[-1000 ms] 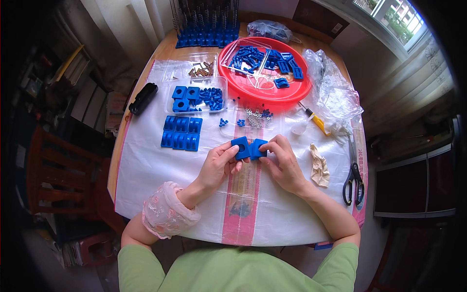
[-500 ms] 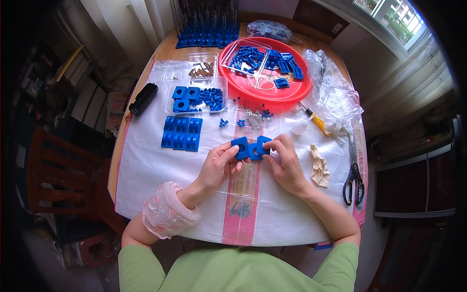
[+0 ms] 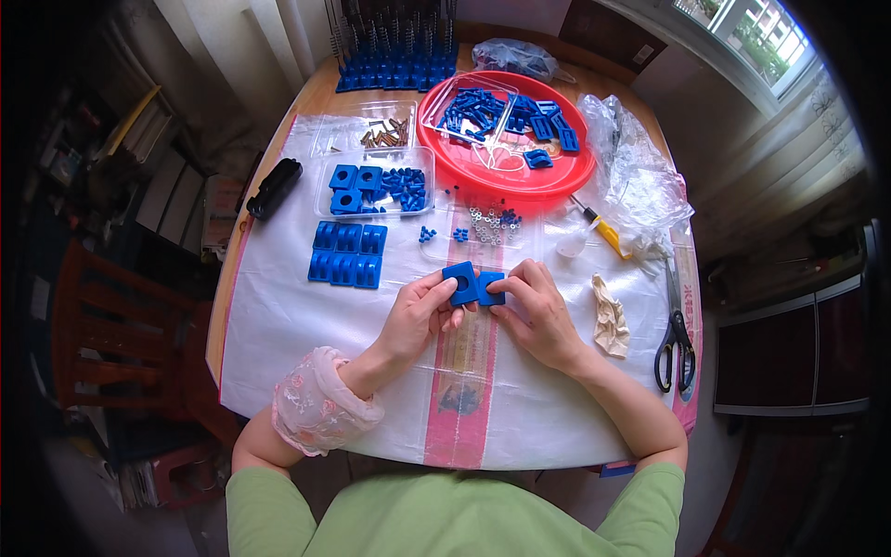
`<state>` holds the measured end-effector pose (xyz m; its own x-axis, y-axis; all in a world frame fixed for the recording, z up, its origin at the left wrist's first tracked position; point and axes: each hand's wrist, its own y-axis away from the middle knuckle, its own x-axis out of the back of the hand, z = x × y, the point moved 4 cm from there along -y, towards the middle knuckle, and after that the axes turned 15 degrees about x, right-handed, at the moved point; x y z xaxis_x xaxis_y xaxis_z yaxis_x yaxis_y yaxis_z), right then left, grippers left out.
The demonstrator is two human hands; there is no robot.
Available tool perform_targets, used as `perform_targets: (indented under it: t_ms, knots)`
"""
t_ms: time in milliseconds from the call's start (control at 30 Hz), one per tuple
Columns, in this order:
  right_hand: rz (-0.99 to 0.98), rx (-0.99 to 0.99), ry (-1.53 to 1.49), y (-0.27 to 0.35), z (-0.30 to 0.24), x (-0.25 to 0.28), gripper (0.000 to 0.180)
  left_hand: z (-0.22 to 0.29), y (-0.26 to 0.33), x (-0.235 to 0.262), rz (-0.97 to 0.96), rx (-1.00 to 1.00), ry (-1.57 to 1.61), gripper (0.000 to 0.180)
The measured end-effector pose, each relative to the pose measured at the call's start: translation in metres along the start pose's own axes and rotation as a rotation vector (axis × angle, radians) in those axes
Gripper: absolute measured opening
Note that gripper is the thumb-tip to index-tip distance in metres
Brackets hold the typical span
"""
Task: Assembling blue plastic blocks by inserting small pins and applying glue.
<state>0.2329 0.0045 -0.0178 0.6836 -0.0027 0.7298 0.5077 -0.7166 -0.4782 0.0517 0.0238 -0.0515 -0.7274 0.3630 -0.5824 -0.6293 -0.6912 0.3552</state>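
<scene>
Near the middle of the table, my left hand pinches a blue square plate with a round hole, thumb on top. Close against its right side is a second blue plate, gripped by the thumb and index finger of my right hand. My fingertips cover part of both plates, so I cannot tell whether the two are joined. To the left, several blue blocks with rounded ridges lie in two rows.
A clear tray holds blue plates and small blue parts. Behind lie a red basin with blue pieces, screws and springs on blue bases. Washers, a yellow-handled screwdriver, crumpled plastic, a beige glove-like cloth and scissors also lie about.
The blue piece in my right hand has shifted left and slightly down, toward the left-hand plate. Three blue pieces showed between my hands before; two show now. My left hand has barely moved.
</scene>
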Motion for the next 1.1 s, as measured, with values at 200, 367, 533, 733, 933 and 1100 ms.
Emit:
perform_targets:
  t_ms: [200, 367, 533, 733, 933, 1100]
  knots:
    - [0.002, 0.001, 0.001, -0.001, -0.001, 0.002, 0.025, -0.002, -0.001, 0.001, -0.008, 0.012, -0.015, 0.036]
    - [0.104, 0.016, -0.146, -0.001, -0.005, 0.013, 0.043, -0.005, 0.001, 0.001, -0.024, 0.04, -0.116, 0.036]
    - [0.143, 0.07, -0.189, -0.003, -0.017, 0.016, 0.06, -0.005, 0.005, -0.008, 0.012, 0.044, -0.321, 0.03]
    - [0.078, 0.136, -0.096, 0.001, -0.019, 0.009, 0.061, -0.007, 0.007, -0.01, -0.002, 0.032, -0.447, 0.025]
    - [0.076, 0.138, -0.151, -0.001, -0.02, 0.01, 0.053, -0.005, 0.009, -0.015, 0.01, 0.036, -0.472, 0.026]
    - [0.166, -0.098, -0.463, 0.011, -0.003, -0.001, 0.033, -0.006, 0.009, -0.017, 0.02, 0.016, -0.48, 0.026]
